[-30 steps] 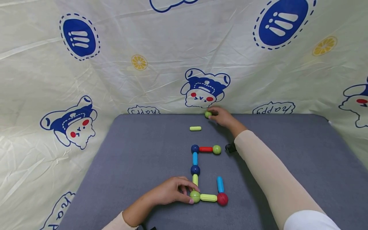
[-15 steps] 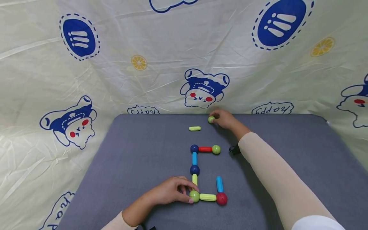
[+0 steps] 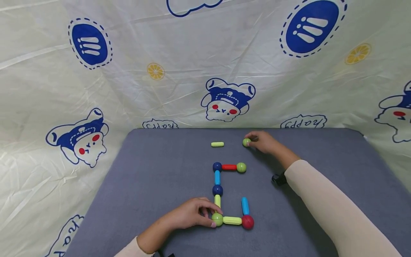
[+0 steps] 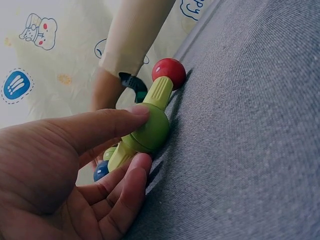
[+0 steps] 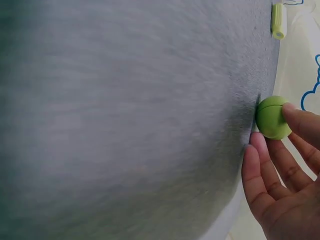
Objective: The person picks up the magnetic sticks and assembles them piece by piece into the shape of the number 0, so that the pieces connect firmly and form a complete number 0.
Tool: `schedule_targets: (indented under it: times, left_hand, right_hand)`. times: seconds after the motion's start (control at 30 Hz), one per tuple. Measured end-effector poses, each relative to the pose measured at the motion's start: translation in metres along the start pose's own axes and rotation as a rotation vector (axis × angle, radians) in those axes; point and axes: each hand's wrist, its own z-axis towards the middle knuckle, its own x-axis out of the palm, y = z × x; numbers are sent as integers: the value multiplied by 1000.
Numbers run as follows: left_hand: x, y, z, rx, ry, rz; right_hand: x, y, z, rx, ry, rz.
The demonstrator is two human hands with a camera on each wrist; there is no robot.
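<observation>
My left hand (image 3: 196, 213) pinches a green ball (image 4: 152, 131) at the near left corner of a chain of balls and rods. From that ball a yellow-green rod (image 3: 232, 220) runs right to a red ball (image 3: 247, 222), which carries a blue rod (image 3: 245, 206). Another yellow-green rod (image 3: 217, 201) leads away to a dark blue ball (image 3: 217, 190), a blue rod (image 3: 217, 177), a second dark blue ball (image 3: 217, 166), a red rod (image 3: 229, 167) and a green ball (image 3: 241, 167). Near the far edge, my right hand (image 3: 264, 142) holds a loose green ball (image 5: 272, 118) between thumb and fingers.
A loose yellow-green rod (image 3: 217, 144) lies near the far edge, left of my right hand. The grey table (image 3: 154, 167) meets a white printed cloth (image 3: 183, 96) at its back. Black straps are on both wrists.
With the green ball in its fingers, my right hand has moved right and nearer along the table's far side. My left hand and the chain stay put.
</observation>
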Motion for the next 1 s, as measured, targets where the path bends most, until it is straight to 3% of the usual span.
schedule_targets:
  times: [0.37, 1.0]
  left_hand:
    - [1, 2, 0, 6, -6, 5]
    - [1, 2, 1, 2, -13, 1]
  right_hand:
    - [5, -12, -40, -17, 8, 62]
    - [8, -10, -98, -69, 36, 36]
